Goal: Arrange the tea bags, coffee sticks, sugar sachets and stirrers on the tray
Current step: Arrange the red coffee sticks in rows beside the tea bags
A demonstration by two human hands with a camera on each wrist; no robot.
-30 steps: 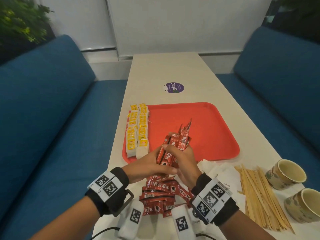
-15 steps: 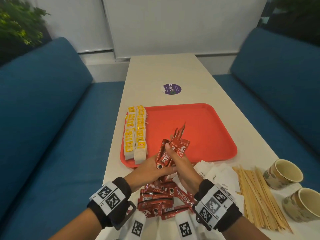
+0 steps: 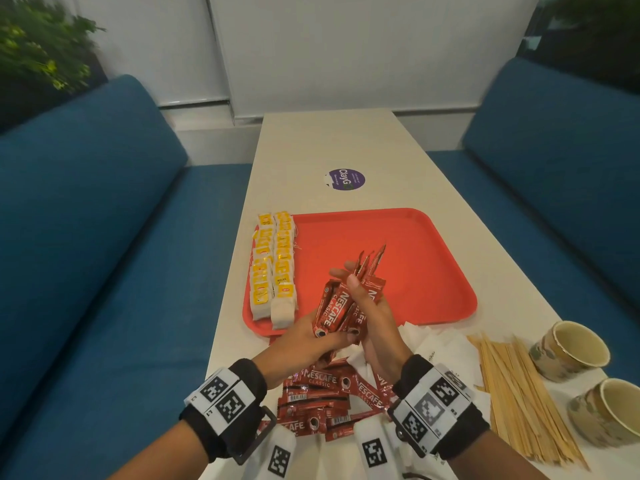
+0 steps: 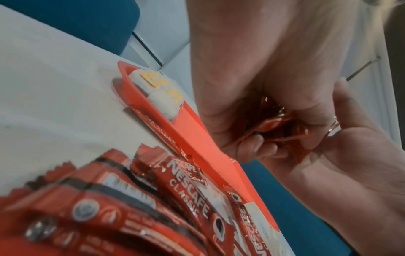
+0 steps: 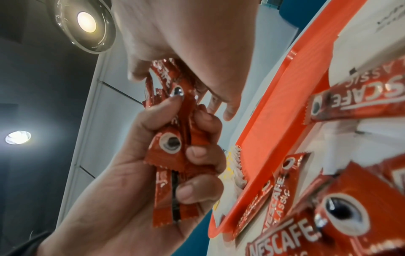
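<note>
Between your hands, over the near edge of the tray (image 3: 433, 271), the bundle of coffee sticks (image 3: 337, 308) has opened out since a second ago. Then both hands were closed round it; now its far ends fan apart and one label faces up at you. None of it has been laid down, so I judge you are still squaring the bundle and the coffee row is not yet begun.

Your left hand (image 3: 299, 341) holds the near ends from below, its fingers (image 5: 197, 154) curled tight round them. Your right hand (image 3: 377, 327) clamps the middle: the thumb lies across the top of the sticks and the fingers (image 3: 341, 271) reach behind them, almost straight, their tips showing on the far side. Neither hand touches the tray. The bundle hangs above the tray's near part, to the right of the tea bags (image 3: 273, 268) and apart from them.

Those tea bags lie in two neat rows along the tray's left side, so that kind looks done. A loose pile (image 3: 318, 400) of more coffee sticks lies on the table (image 3: 329, 140) under your wrists, right up against the tray's near lip. White sugar sachets (image 3: 440, 348) lie just to the right of that pile, then the wooden stirrers (image 3: 519, 393) in a loose sheaf, then two cups (image 3: 568, 351) near the table's right edge. Sachets, stirrers and most of the coffee wait outside the tray.
</note>
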